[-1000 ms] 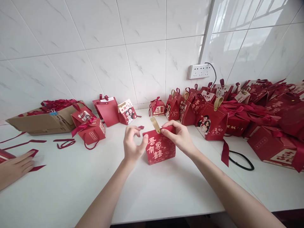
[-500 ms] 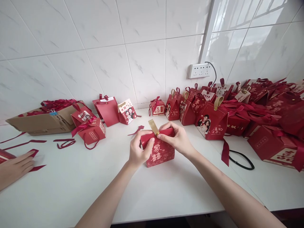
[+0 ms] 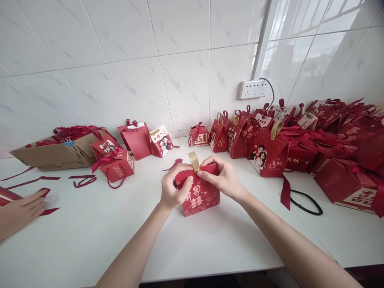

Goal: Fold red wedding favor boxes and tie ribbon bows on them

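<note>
A red gift box (image 3: 200, 200) with pale Chinese characters stands in front of me on the white table. A gold ribbon loop (image 3: 194, 161) with a small brass stud rises from its top edge. My left hand (image 3: 176, 186) is closed on the box's upper left side, thumb on the front face. My right hand (image 3: 220, 176) pinches the top edge by the stud, its thumb against the front and fingers behind. The rear fingers of both hands are partly hidden by the box.
Several finished red gift boxes (image 3: 267, 154) crowd the back right. Near them lies a black hair band (image 3: 306, 202). A cardboard box (image 3: 57, 156) of ribbons stands at left, beside other gift boxes (image 3: 120, 170). Another person's hand (image 3: 22, 212) rests on red pieces at far left.
The gift box has tipped and come slightly nearer to me. The gold loop stands more upright and rounder. Both hands have kept their grip, shifting a little left.
</note>
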